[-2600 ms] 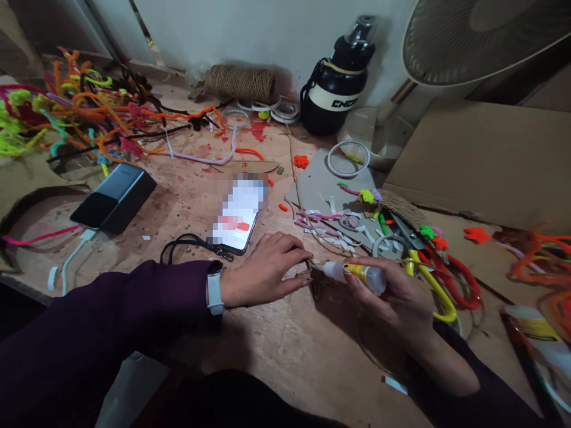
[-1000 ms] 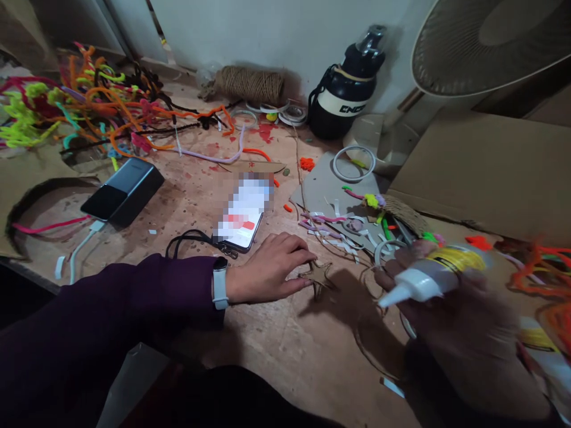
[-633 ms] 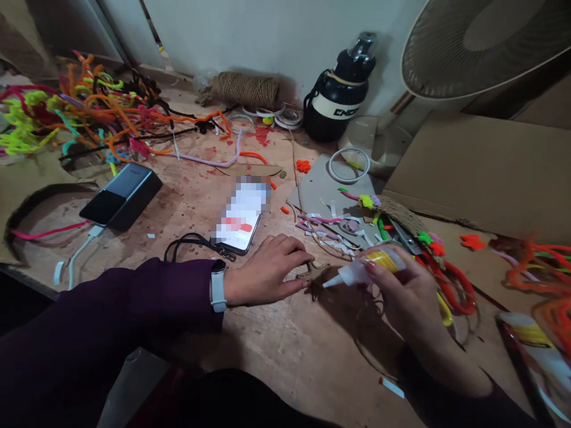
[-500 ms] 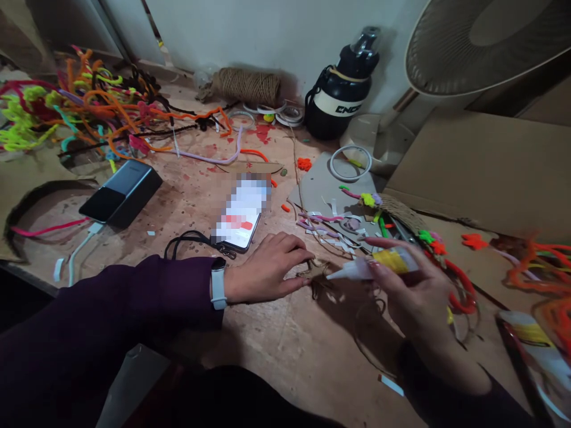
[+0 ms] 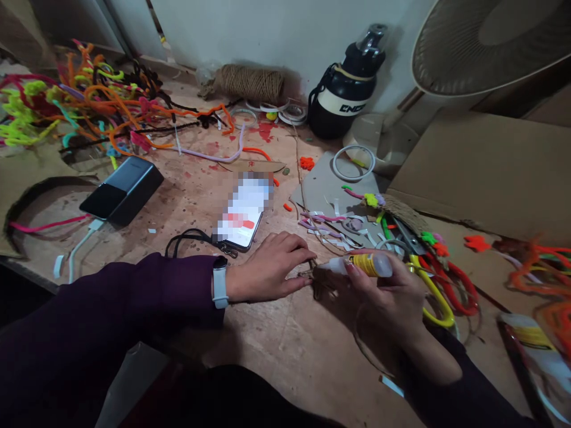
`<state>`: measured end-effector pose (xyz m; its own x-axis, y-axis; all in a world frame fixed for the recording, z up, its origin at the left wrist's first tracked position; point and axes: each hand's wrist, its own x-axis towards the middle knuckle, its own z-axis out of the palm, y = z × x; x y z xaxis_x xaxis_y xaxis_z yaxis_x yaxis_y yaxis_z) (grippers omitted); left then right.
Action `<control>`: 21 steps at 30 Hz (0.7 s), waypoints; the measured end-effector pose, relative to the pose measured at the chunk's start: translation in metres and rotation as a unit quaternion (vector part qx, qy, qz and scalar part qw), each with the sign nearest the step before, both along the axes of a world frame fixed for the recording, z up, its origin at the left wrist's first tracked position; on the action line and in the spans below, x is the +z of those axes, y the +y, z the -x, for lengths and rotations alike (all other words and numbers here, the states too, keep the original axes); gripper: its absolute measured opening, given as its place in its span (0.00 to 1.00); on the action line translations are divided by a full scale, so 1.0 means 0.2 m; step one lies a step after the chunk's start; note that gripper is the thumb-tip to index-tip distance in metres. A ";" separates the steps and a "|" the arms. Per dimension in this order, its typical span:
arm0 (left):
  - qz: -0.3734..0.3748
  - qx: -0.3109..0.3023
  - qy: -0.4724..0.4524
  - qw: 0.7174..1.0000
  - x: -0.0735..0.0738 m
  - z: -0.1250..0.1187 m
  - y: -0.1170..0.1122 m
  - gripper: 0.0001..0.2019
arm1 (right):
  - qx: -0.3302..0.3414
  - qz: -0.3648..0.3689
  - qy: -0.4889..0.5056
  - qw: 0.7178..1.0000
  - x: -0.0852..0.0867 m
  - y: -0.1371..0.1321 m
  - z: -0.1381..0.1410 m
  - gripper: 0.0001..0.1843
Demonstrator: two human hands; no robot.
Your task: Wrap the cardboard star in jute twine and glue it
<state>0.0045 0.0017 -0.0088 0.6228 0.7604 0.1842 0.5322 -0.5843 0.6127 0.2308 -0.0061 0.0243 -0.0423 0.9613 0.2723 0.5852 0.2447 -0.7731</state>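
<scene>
Yellow label, clear plastic, and the squeeze bottle is nearly level in the right hand, fingers and thumb wrapped firmly round its body! Its pale nozzle points straight at the small brown craft piece, right there on the wooden table between the two hands; whether tip meets surface, I can't tell. Over on the other side, the left hand lies low, thumb and forefinger set a little apart with the piece pinned between their tips. This looks like the gluing step, adhesive going along the twine edging. What does the next move call for? A steady left pinch, I'd say, a gentle squeeze, and the nozzle guided closely along the edge. Yellow scissor handle waits just beside the right wrist, untouched.
</scene>
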 end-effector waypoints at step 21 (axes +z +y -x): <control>0.001 0.002 0.001 1.000 0.00 0.00 0.00 0.20 | 0.015 -0.008 -0.009 1.000 -0.02 0.01 -0.01 0.15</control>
<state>0.0045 0.0015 -0.0089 0.6208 0.7630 0.1804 0.5358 -0.5809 0.6128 0.2326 -0.0048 0.0198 -0.0765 0.9551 0.2863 0.5906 0.2747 -0.7588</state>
